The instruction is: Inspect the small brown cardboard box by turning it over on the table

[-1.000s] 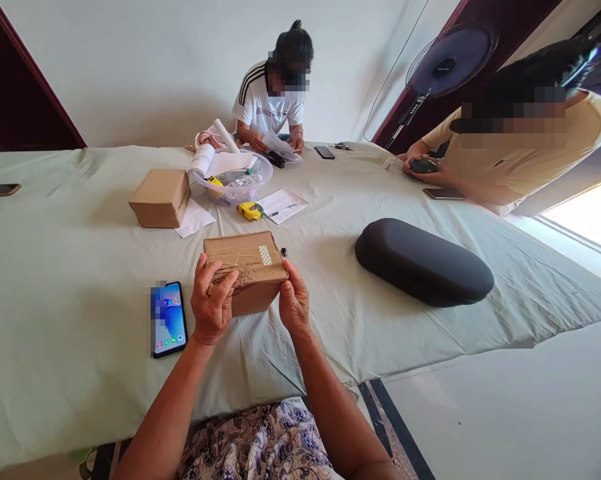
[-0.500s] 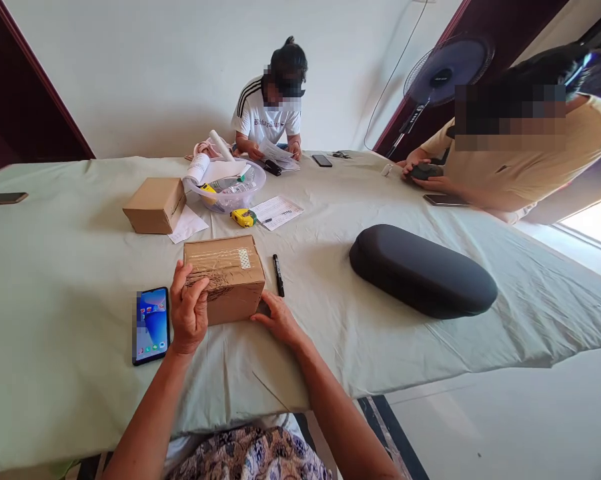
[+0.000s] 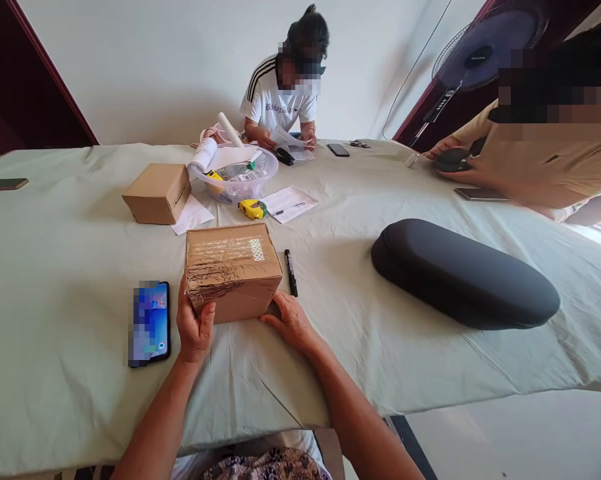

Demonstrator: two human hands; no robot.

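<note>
A taped cardboard box [image 3: 233, 267] rests on the pale green table cover [image 3: 70, 267] in front of me. My left hand [image 3: 194, 327] grips its near left corner, thumb up on the front face. My right hand [image 3: 290, 323] lies at the box's near right bottom edge, fingers tucked against or under it. A black marker [image 3: 291, 272] lies just right of the box. A smartphone [image 3: 150, 323] with a lit screen lies left of my left hand.
A second cardboard box [image 3: 157, 193], papers, a yellow tape measure [image 3: 251, 209] and a clear bowl [image 3: 240, 175] of items lie further back. A long black case [image 3: 460, 273] lies at right. Two other people sit at the far and right sides, and a fan [image 3: 480, 53] stands behind.
The box, held up in both hands a second ago, now rests on the table. My right hand dropped to its lower right edge; my left slid down to the corner.
</note>
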